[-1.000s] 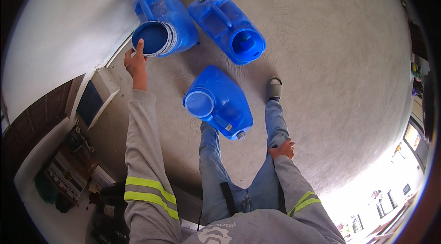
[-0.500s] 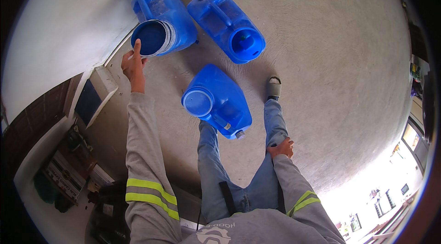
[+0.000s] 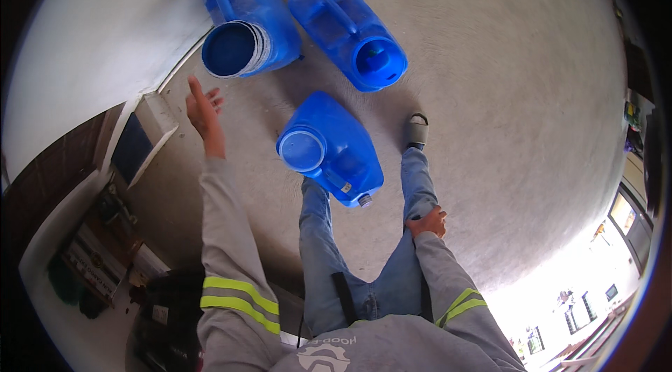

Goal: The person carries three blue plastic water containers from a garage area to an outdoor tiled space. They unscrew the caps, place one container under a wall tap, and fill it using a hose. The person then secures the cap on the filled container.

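Pulled back from the eleven-o'clock blue jug, my left hand is released; I'd keep it clear when withdrawing. My right hand touches the knee, grip unclear.

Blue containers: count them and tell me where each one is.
3: one container by the wall, another container to its right, the third container nearest the person's legs.

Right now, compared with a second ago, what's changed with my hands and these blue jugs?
Your left hand let go of the wide mouth's rim on the blue jug by the wall and drew back toward you, now open and clear of it. Your right hand stays on your right leg, and all three jugs stand as they were.
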`<state>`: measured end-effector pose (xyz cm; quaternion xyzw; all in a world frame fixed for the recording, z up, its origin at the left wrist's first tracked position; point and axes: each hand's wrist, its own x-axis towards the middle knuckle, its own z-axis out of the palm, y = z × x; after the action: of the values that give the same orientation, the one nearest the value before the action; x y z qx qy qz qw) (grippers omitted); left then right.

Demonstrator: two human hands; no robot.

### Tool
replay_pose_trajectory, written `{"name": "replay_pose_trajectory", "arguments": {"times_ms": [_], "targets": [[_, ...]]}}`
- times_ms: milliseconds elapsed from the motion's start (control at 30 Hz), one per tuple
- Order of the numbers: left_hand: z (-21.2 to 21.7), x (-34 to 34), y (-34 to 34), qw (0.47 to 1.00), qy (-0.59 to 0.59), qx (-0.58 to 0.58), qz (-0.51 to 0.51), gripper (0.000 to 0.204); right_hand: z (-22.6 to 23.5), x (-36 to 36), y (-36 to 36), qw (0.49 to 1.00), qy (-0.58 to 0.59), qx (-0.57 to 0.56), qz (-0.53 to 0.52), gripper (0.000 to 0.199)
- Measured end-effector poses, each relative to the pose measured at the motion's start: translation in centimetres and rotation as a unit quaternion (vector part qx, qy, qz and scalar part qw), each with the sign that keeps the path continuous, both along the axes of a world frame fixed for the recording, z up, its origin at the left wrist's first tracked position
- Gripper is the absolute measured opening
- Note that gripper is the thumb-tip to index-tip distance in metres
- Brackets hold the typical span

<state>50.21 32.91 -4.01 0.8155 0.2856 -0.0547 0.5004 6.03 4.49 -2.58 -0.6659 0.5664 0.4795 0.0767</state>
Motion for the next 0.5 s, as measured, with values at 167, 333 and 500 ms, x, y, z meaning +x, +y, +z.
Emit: {"name": "replay_pose_trajectory", "arguments": {"times_ms": [167,333,500], "targets": [[-2.6,-11.5,-0.1,0.927,-0.028,0.192,-0.321,0.033,-0.5,-0.3,0.0,1.000,0.007,-0.003,0.004,0.095],[-4.4,-17.3,-1.1,0.899,-0.015,0.225,-0.377,0.021,-0.7,-0.8,-0.1,1.000,-0.012,-0.007,0.011,0.096],[-3.8,-16.3,-1.6,0.888,-0.023,0.262,-0.378,0.014,-0.2,-0.5,-0.2,1.000,-0.009,-0.002,0.007,0.094]]}}
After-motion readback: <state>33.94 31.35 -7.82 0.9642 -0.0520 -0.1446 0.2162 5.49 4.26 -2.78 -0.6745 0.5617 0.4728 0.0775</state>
